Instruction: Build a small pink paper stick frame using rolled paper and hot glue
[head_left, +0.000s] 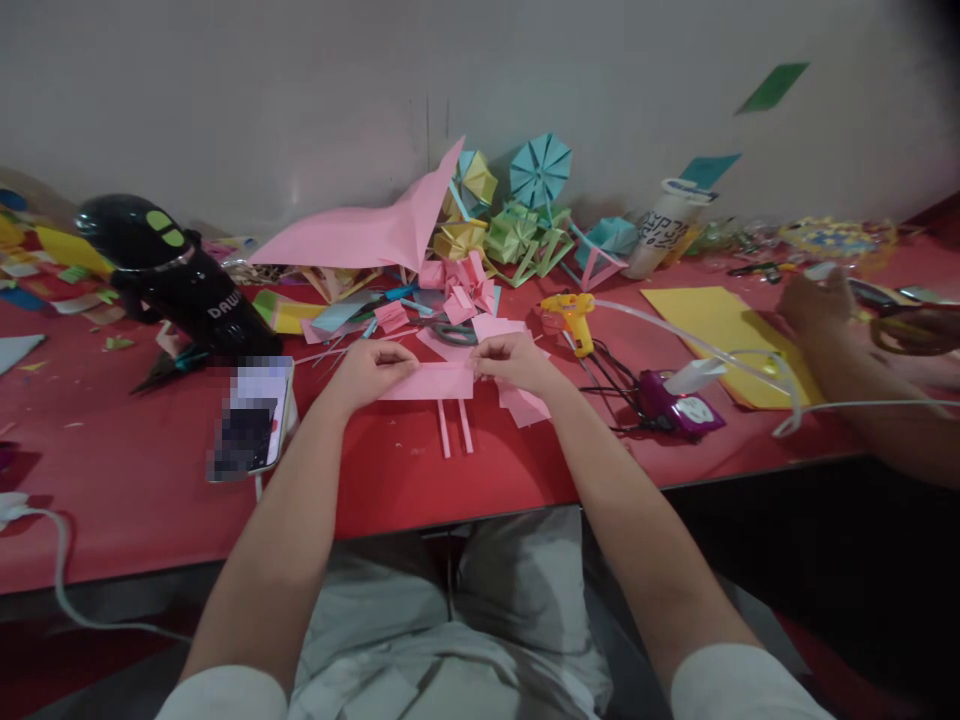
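Lettering "DAW" on black bottle (196, 298), rest of word turns out of sight; bottle leans beyond the left hand, off to its left. White cup (654, 235), beyond the right hand and to its right, has dark characters, too small to read. Purple power block (679, 402), right of the right hand, has a white label, illegible. Phone (259, 420) just left of the left forearm, screen pixelated.

Around: yellow glue gun (570, 318) near the right hand, to its right and a bit beyond, cords running to the power block side. Yellow paper (731, 325) farther right; another person's hand (817, 300) and forearm past it. Scissors (454, 333) and crumpled pink folds (465, 288) just beyond the hands, crowding the space ahead. Large pink sheet (360, 235) behind those, then green folded paper (517, 235) and blue paper rosette (541, 170). Pink offcuts (525, 405) beside and under the right hand.

Pink paper strip (435, 381) sits between both hands, above red tabletop (390, 480). Left hand (369, 372) pinches its left end, fingers curled; right hand (517, 360) pinches its right end, thumb and fingertips together. Two thin pink sticks (445, 430) poke out on the near side; cannot tell if attached.
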